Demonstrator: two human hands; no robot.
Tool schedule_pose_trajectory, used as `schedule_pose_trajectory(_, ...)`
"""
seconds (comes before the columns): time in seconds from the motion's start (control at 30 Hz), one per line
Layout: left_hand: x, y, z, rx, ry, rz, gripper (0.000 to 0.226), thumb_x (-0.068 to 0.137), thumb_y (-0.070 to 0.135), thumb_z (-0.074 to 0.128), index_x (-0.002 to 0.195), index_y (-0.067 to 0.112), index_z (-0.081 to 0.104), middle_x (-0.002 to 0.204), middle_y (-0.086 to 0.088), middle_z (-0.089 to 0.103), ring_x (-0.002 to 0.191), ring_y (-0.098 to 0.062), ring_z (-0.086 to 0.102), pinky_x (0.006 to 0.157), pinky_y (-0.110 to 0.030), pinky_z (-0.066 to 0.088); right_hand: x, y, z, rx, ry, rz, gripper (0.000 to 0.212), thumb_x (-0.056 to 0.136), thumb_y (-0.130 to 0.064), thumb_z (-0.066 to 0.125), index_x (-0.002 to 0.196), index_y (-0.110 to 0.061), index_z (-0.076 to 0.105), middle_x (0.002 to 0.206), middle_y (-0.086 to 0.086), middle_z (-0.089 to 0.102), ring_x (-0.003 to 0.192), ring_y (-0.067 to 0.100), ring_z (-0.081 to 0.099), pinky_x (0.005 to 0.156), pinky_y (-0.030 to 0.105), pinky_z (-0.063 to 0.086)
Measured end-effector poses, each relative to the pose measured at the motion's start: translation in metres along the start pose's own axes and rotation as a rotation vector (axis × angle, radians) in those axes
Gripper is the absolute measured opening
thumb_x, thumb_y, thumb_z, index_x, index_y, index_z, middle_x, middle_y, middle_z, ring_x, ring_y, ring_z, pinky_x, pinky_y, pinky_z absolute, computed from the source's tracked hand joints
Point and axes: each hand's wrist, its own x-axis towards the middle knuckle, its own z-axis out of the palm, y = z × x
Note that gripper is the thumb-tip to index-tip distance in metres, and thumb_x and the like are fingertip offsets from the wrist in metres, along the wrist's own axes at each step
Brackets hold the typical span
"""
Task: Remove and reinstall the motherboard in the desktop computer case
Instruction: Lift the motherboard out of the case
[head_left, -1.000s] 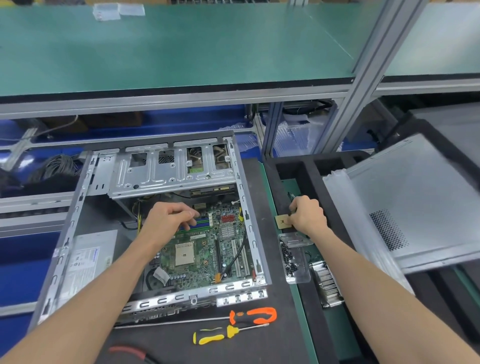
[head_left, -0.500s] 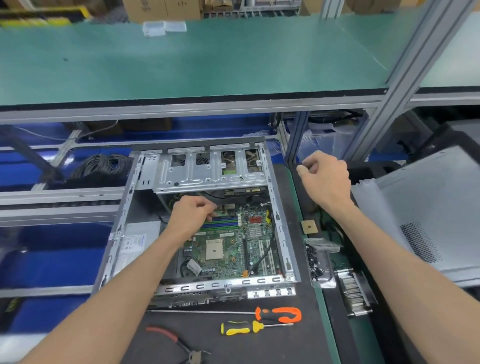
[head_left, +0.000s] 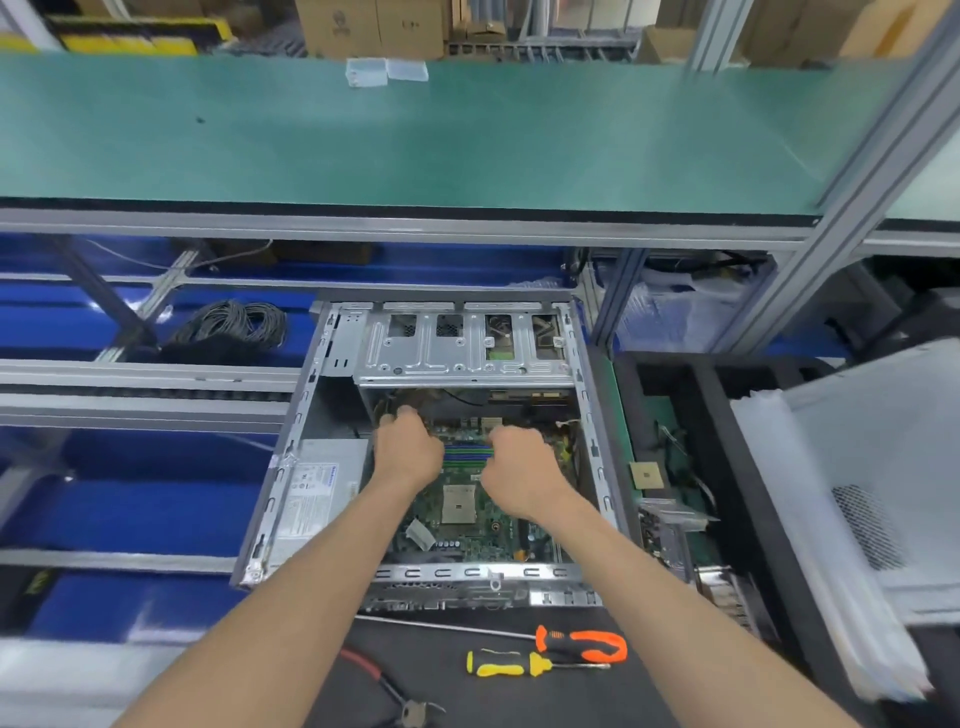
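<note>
Right hand (head_left: 524, 470) joined left hand (head_left: 408, 452) over motherboard (head_left: 462, 525).

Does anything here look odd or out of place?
One thing: a small square processor chip lies bare on the tray right of the case, and the motherboard socket looks empty. Otherwise both screwdrivers lie tidily in front.

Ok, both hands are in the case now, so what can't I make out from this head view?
- Left hand and right hand: fingertips curl out of sight, so their grip is unclear.
- Green motherboard: far edge hidden by hands and silver drive cage.
- Red-handled pliers: cut by the bottom edge.
</note>
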Motion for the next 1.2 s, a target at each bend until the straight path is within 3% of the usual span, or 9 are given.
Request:
schedule_pose_trajectory(0.13, 0.004, 0.001, 0.002, -0.015, -0.024, -0.067, 0.042, 0.095, 0.006, 0.052, 0.135, -0.004, 0.043, 0.140, -0.028, 0.041, 0.127, -0.041, 0.045, 0.105, -0.043, 0.038, 0.013, 0.007, 0.008, 0.083, -0.019, 0.125, 0.036, 0.096, -0.002, 0.049, 0.130, -0.004, 0.058, 0.129, 0.019, 0.059, 0.112, 0.033, 0.058, 0.088, 0.037, 0.053)
schedule_pose_trajectory(0.23, 0.006, -0.001, 0.004, -0.027, -0.023, -0.078, 0.040, 0.096, 0.006, 0.049, 0.134, -0.004, 0.044, 0.141, -0.028, 0.042, 0.128, -0.042, 0.045, 0.104, -0.043, 0.038, 0.020, 0.010, 0.008, 0.099, -0.072, 0.046, 0.033, 0.096, 0.001, 0.049, 0.121, -0.008, 0.070, 0.133, 0.017, 0.061, 0.123, 0.031, 0.056, 0.100, 0.040, 0.051)
schedule_pose_trajectory(0.43, 0.010, -0.004, 0.006, -0.073, -0.029, -0.073, 0.045, 0.095, 0.004, 0.046, 0.140, 0.001, 0.041, 0.142, -0.026, 0.043, 0.130, -0.041, 0.044, 0.102, -0.044, 0.040, 0.016, 0.016, 0.014, 0.003, -0.194, -0.062, 0.035, 0.091, 0.005, 0.051, 0.105, -0.012, 0.079, 0.120, 0.010, 0.071, 0.124, 0.027, 0.056, 0.103, 0.039, 0.050)
schedule_pose_trajectory(0.67, 0.011, -0.006, 0.006, -0.100, -0.061, -0.083, 0.050, 0.095, 0.002, 0.044, 0.144, 0.001, 0.035, 0.147, -0.026, 0.036, 0.134, -0.041, 0.041, 0.108, -0.046, 0.037, 0.011, 0.013, 0.019, -0.192, -0.361, -0.099, 0.035, 0.088, 0.003, 0.053, 0.105, -0.012, 0.079, 0.113, 0.010, 0.073, 0.095, 0.031, 0.068, 0.085, 0.042, 0.060)
schedule_pose_trajectory(0.8, 0.013, -0.006, 0.007, -0.102, -0.081, -0.097, 0.052, 0.094, 0.000, 0.042, 0.146, -0.001, 0.032, 0.150, -0.025, 0.032, 0.137, -0.040, 0.037, 0.112, -0.048, 0.035, 0.013, 0.016, 0.017, -0.095, -0.260, 0.042, 0.027, 0.090, 0.000, 0.051, 0.106, -0.002, 0.072, 0.113, 0.017, 0.067, 0.093, 0.034, 0.068, 0.084, 0.046, 0.060)
schedule_pose_trajectory(0.87, 0.015, -0.007, 0.008, -0.085, -0.087, -0.101, 0.052, 0.094, 0.000, 0.042, 0.146, -0.002, 0.032, 0.150, -0.025, 0.032, 0.136, -0.040, 0.038, 0.112, -0.048, 0.036, 0.017, 0.018, 0.013, 0.028, -0.146, 0.143, 0.020, 0.090, 0.001, 0.049, 0.091, 0.005, 0.068, 0.097, 0.019, 0.066, 0.076, 0.031, 0.066, 0.073, 0.044, 0.060)
schedule_pose_trajectory(0.97, 0.018, -0.006, 0.010, -0.064, -0.080, -0.118, 0.046, 0.096, 0.001, 0.043, 0.141, -0.004, 0.037, 0.147, -0.025, 0.036, 0.132, -0.040, 0.043, 0.108, -0.047, 0.041, 0.027, 0.018, 0.004, 0.246, 0.046, 0.312, 0.025, 0.091, 0.002, 0.047, 0.068, -0.007, 0.048, 0.075, 0.013, 0.054, 0.053, 0.019, 0.034, 0.052, 0.033, 0.036)
schedule_pose_trajectory(1.07, 0.020, -0.006, 0.013, -0.029, -0.063, -0.141, 0.040, 0.097, 0.002, 0.045, 0.135, -0.008, 0.044, 0.140, -0.027, 0.045, 0.124, -0.038, 0.050, 0.099, -0.043, 0.043, 0.034, 0.023, 0.003, 0.416, 0.147, 0.426, 0.016, 0.095, 0.001, 0.048, 0.083, -0.005, 0.057, 0.088, 0.013, 0.050, 0.056, 0.019, 0.029, 0.054, 0.031, 0.029)
schedule_pose_trajectory(1.2, 0.022, -0.006, 0.017, 0.011, -0.047, -0.158, 0.034, 0.097, 0.004, 0.050, 0.129, -0.009, 0.052, 0.133, -0.026, 0.052, 0.111, -0.033, 0.056, 0.089, -0.037, 0.046, 0.043, 0.032, 0.008, 0.507, 0.184, 0.484, 0.024, 0.096, 0.002, 0.049, 0.113, 0.009, 0.065, 0.102, 0.020, 0.064, 0.080, 0.032, 0.062, 0.068, 0.038, 0.051)
